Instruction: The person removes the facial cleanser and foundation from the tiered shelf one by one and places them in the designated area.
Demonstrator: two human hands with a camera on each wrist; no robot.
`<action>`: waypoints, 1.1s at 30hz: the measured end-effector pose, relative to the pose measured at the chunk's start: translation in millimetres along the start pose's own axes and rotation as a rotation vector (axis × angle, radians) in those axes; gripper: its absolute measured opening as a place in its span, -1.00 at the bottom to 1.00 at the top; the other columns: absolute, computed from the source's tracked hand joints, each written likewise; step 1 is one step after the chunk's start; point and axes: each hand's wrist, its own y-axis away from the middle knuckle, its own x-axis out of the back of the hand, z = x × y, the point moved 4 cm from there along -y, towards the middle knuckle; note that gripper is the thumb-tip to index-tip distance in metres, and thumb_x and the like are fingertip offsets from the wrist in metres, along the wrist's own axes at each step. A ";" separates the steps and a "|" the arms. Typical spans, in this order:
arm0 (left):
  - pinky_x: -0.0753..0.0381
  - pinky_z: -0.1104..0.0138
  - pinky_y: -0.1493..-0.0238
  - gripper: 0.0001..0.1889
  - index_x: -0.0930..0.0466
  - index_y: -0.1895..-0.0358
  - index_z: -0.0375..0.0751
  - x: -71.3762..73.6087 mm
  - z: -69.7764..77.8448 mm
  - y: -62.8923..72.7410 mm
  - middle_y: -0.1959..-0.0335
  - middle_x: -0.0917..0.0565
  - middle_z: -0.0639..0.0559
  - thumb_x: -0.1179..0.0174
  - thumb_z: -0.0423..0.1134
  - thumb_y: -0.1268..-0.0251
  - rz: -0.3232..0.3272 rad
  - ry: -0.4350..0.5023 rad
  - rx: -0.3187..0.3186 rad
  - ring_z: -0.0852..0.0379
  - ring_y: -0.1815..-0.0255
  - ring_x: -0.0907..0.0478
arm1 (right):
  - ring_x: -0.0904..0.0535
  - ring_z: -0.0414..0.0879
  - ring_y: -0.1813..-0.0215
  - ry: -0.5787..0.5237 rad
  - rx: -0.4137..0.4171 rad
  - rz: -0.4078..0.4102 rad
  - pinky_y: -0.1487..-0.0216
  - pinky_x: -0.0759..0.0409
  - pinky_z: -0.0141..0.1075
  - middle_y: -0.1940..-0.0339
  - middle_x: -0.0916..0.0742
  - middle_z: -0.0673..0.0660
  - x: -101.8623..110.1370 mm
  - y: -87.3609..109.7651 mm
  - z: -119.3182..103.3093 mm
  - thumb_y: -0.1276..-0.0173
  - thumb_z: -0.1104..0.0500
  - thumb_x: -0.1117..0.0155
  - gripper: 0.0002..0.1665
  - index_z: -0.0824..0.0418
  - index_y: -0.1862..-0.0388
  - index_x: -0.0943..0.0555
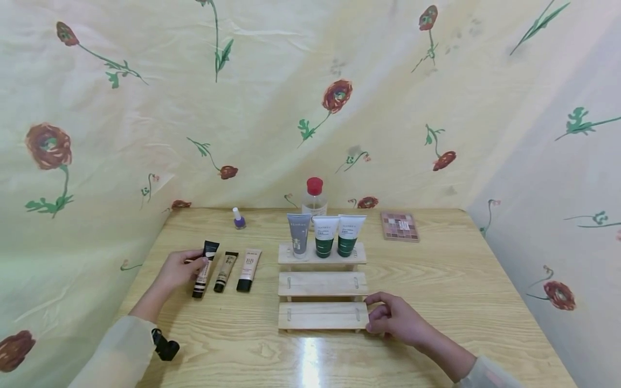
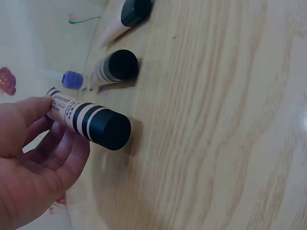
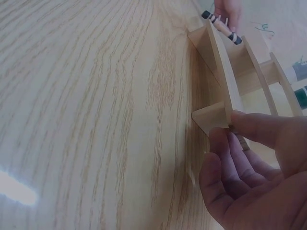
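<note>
Fingers: left hand (image 1: 181, 268) pinched striped tube (image 1: 200, 280), right hand (image 1: 395, 320) gripped wooden rack (image 1: 322, 315). Three upright tubes (image 1: 325, 237) stood shelved; striped one plus two loose tubes (image 1: 226, 272) looked outstanding.

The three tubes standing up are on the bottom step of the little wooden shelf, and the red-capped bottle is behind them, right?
Not the bottom: the head view shows the three tubes on the top step of the wooden shelf. The red-capped bottle is indeed behind them.
</note>
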 end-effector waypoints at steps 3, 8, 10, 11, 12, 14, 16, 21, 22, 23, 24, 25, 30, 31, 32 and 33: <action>-0.74 0.23 0.17 -0.49 -0.39 -0.39 -0.56 -2.0 -4.5 -3.5 -0.10 -0.64 -0.48 -0.14 -0.25 -0.57 0.009 -0.072 -0.019 -0.09 0.05 -0.67 | -0.63 -0.03 0.28 0.000 0.000 0.002 0.39 -0.59 -0.22 0.26 -0.75 0.16 0.0 -0.2 1.0 -0.28 0.28 -0.46 -0.30 0.45 -0.33 -0.39; -0.66 0.22 0.15 -0.54 -0.49 -0.32 -0.51 -4.8 -10.4 -8.9 -0.02 -0.66 -0.40 -0.17 -0.24 -0.54 0.047 -0.179 -0.051 -0.16 0.04 -0.64 | -0.63 -0.03 0.29 -0.006 0.002 -0.002 0.39 -0.59 -0.21 0.26 -0.75 0.17 0.4 -0.5 3.2 -0.29 0.28 -0.46 -0.29 0.44 -0.34 -0.38; -0.65 0.22 0.15 -0.57 -0.53 -0.28 -0.49 -5.6 -13.6 -11.1 0.01 -0.68 -0.37 -0.19 -0.24 -0.53 0.063 -0.191 -0.047 -0.14 0.07 -0.65 | -0.63 -0.03 0.29 -0.008 0.003 -0.003 0.39 -0.59 -0.20 0.26 -0.75 0.17 0.4 -0.6 3.8 -0.29 0.29 -0.45 -0.30 0.44 -0.34 -0.38; -0.65 0.22 0.17 -0.58 -0.55 -0.26 -0.49 -6.1 -15.3 -12.0 0.04 -0.69 -0.36 -0.19 -0.24 -0.52 0.069 -0.192 -0.042 -0.13 0.10 -0.65 | -0.63 -0.02 0.29 -0.009 0.003 -0.003 0.39 -0.59 -0.20 0.26 -0.75 0.17 0.4 -0.5 4.0 -0.29 0.28 -0.45 -0.30 0.44 -0.34 -0.38; -0.63 0.23 0.18 -0.59 -0.56 -0.25 -0.49 -6.5 -16.6 -12.6 0.05 -0.70 -0.35 -0.20 -0.24 -0.52 0.073 -0.194 -0.039 -0.11 0.11 -0.65 | -0.63 -0.02 0.28 -0.009 0.003 -0.003 0.39 -0.59 -0.20 0.25 -0.75 0.17 0.4 -0.6 4.2 -0.30 0.28 -0.45 -0.30 0.44 -0.34 -0.38; -0.61 0.23 0.19 -0.60 -0.58 -0.22 -0.48 -7.4 -19.6 -13.8 0.07 -0.71 -0.33 -0.21 -0.23 -0.51 0.082 -0.208 -0.032 -0.09 0.13 -0.64 | -0.63 -0.02 0.28 -0.007 0.004 -0.003 0.39 -0.59 -0.21 0.25 -0.75 0.17 0.4 -0.6 4.3 -0.30 0.28 -0.45 -0.30 0.44 -0.34 -0.38; -0.62 0.20 0.18 -0.60 -0.59 -0.22 -0.47 -8.6 -22.0 -14.4 0.06 -0.71 -0.33 -0.22 -0.22 -0.50 0.084 -0.204 -0.016 -0.10 0.12 -0.65 | -0.63 -0.02 0.28 -0.006 0.006 -0.002 0.39 -0.60 -0.20 0.25 -0.75 0.17 0.5 -0.6 4.1 -0.30 0.28 -0.45 -0.30 0.44 -0.34 -0.38; -0.66 0.03 0.07 -0.59 -0.58 -0.22 -0.46 -9.4 -24.8 -14.8 0.00 -0.69 -0.36 -0.21 -0.20 -0.52 0.085 -0.220 0.000 -0.18 0.03 -0.64 | -0.63 -0.03 0.30 -0.001 0.008 0.003 0.39 -0.60 -0.20 0.25 -0.76 0.17 0.9 -1.0 4.0 -0.29 0.28 -0.46 -0.31 0.44 -0.33 -0.40; -0.66 0.02 0.07 -0.59 -0.58 -0.22 -0.46 -9.2 -24.6 -15.1 0.00 -0.69 -0.36 -0.20 -0.21 -0.52 0.086 -0.226 -0.001 -0.19 0.03 -0.64 | -0.62 -0.03 0.30 0.001 0.006 0.005 0.39 -0.60 -0.19 0.25 -0.76 0.17 1.0 -1.2 4.1 -0.29 0.28 -0.46 -0.31 0.44 -0.33 -0.40; -0.66 0.01 0.06 -0.60 -0.59 -0.22 -0.46 -9.4 -24.4 -15.1 0.00 -0.69 -0.36 -0.20 -0.21 -0.52 0.087 -0.232 -0.002 -0.20 0.02 -0.64 | -0.62 -0.03 0.29 0.001 0.005 0.005 0.39 -0.60 -0.19 0.25 -0.76 0.17 0.9 -1.2 4.2 -0.29 0.28 -0.47 -0.31 0.44 -0.33 -0.40; -0.66 0.01 0.06 -0.60 -0.59 -0.22 -0.47 -9.5 -23.8 -15.0 -0.01 -0.69 -0.36 -0.19 -0.22 -0.52 0.086 -0.234 -0.002 -0.20 0.01 -0.64 | -0.62 -0.03 0.29 0.002 0.004 0.005 0.39 -0.60 -0.20 0.25 -0.76 0.17 0.9 -1.2 4.2 -0.29 0.28 -0.47 -0.31 0.44 -0.33 -0.40; -0.66 0.01 0.05 -0.61 -0.59 -0.21 -0.47 -9.6 -23.1 -15.0 0.00 -0.69 -0.37 -0.19 -0.23 -0.52 0.087 -0.236 -0.002 -0.21 0.01 -0.64 | -0.63 -0.03 0.29 0.001 0.002 0.005 0.39 -0.60 -0.20 0.25 -0.76 0.17 0.7 -1.0 3.9 -0.29 0.28 -0.47 -0.31 0.44 -0.33 -0.40; -0.67 0.08 0.13 -0.60 -0.58 -0.21 -0.48 -8.5 -19.1 -13.8 0.01 -0.68 -0.36 -0.17 -0.21 -0.54 0.083 -0.227 0.015 -0.17 0.06 -0.65 | -0.63 -0.02 0.29 0.000 0.008 0.004 0.39 -0.60 -0.20 0.25 -0.76 0.17 0.3 0.3 1.7 -0.29 0.27 -0.47 -0.31 0.44 -0.32 -0.40; -0.67 0.11 0.15 -0.60 -0.58 -0.22 -0.47 -8.3 -18.2 -13.3 0.01 -0.68 -0.36 -0.16 -0.20 -0.54 0.083 -0.218 0.022 -0.16 0.07 -0.65 | -0.63 -0.02 0.29 0.001 0.010 0.003 0.39 -0.60 -0.20 0.25 -0.76 0.17 0.4 0.5 1.4 -0.29 0.27 -0.47 -0.31 0.44 -0.32 -0.40; -0.66 0.15 0.18 -0.59 -0.57 -0.23 -0.47 -7.9 -16.9 -12.7 0.01 -0.68 -0.36 -0.15 -0.19 -0.55 0.083 -0.208 0.025 -0.14 0.09 -0.66 | -0.63 -0.02 0.29 0.002 0.012 0.003 0.39 -0.60 -0.20 0.25 -0.76 0.17 0.5 0.6 1.3 -0.29 0.27 -0.47 -0.31 0.44 -0.32 -0.40; -0.66 0.18 0.21 -0.58 -0.56 -0.23 -0.48 -7.2 -14.7 -12.1 0.01 -0.68 -0.36 -0.14 -0.18 -0.56 0.084 -0.201 0.021 -0.14 0.10 -0.66 | -0.63 -0.02 0.29 0.003 0.013 0.003 0.39 -0.60 -0.20 0.25 -0.76 0.17 0.6 0.6 1.4 -0.29 0.27 -0.47 -0.31 0.44 -0.32 -0.40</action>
